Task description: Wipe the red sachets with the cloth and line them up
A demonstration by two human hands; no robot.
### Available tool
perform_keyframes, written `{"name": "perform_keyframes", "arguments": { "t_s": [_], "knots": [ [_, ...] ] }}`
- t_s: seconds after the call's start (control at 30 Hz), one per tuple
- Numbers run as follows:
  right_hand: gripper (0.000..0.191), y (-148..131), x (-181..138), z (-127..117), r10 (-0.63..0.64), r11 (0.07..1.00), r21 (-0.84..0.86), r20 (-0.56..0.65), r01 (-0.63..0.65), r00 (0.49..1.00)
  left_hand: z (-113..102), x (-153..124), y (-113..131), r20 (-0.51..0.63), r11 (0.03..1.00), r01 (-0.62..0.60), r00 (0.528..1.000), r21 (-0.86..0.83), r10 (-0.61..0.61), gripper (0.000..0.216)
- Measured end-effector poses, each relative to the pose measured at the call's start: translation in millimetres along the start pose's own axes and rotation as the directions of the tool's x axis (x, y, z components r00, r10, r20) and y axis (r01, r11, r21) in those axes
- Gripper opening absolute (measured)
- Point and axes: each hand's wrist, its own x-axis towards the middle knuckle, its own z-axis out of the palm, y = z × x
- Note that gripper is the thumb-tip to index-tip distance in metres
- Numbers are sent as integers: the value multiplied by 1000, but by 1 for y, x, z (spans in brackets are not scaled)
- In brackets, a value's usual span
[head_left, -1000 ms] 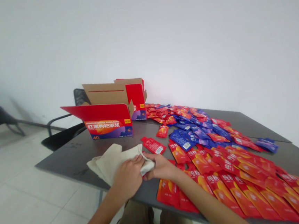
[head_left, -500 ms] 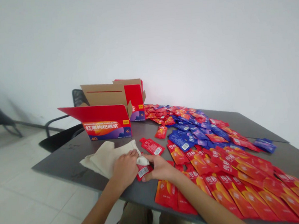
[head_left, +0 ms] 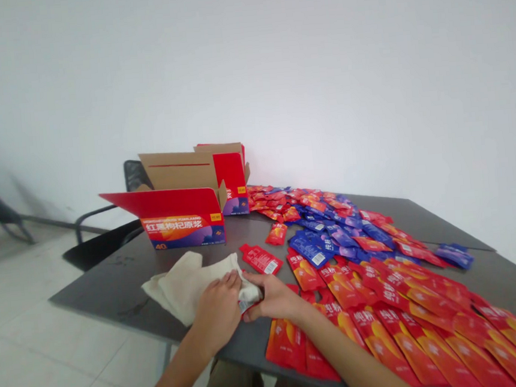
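Observation:
A cream cloth (head_left: 182,287) lies bunched near the table's front edge. My left hand (head_left: 218,312) is closed on it, pressing its right end against a red pouch (head_left: 244,307). Only a bit of the pouch, with part of its barcode label, shows between my hands. Around the pouch's right side, the thumb and fingers of my right hand (head_left: 274,297) are closed. Just beyond the hands lies another red pouch (head_left: 262,259), barcode side up. Overlapping red-orange pouches (head_left: 378,333) are laid out to the right, close to my right forearm.
Two open red cartons, a near one (head_left: 184,230) and a far one (head_left: 234,183), stand at the back left. A mixed heap of red and blue pouches (head_left: 328,229) spreads over the dark table (head_left: 125,277). A black chair (head_left: 104,240) stands beyond the left edge.
The cloth's right end has moved over the pouch, covering most of its barcode label. Both hands stay together at the pouch. The whole view has shifted slightly.

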Motion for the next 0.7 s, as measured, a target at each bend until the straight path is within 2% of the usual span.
{"name": "perform_keyframes", "arguments": {
  "t_s": [0.13, 0.33, 0.43, 0.5, 0.63, 0.7],
  "knots": [
    [64, 1, 0, 1, 7, 1000, 10, 11, -7, 1000, 2, -11, 5, -5, 995, -74, 997, -59, 74, 54],
    [52, -2, -1, 0, 6, 1000, 1, -2, -6, 1000, -1, 3, -5, -17, 997, 65, 998, 43, -64, 48],
    [58, 4, 0, -1, 3, 1000, -11, 6, -2, 1000, 1, -6, 0, 12, 998, -58, 998, -13, 58, 52],
    [59, 6, 0, 0, 1, 1000, -22, 15, -1, 1000, 1, -10, 0, 12, 995, -94, 995, -41, 95, 55],
    [53, 0, -1, 0, -1, 1000, -24, -18, 0, 1000, -4, 1, -9, 5, 1000, 12, 1000, 17, -12, 52],
    [50, -2, -2, 0, 3, 1000, -17, -27, -3, 1000, -5, 5, -9, 18, 999, 18, 1000, 33, -18, 51]
  ]
}}
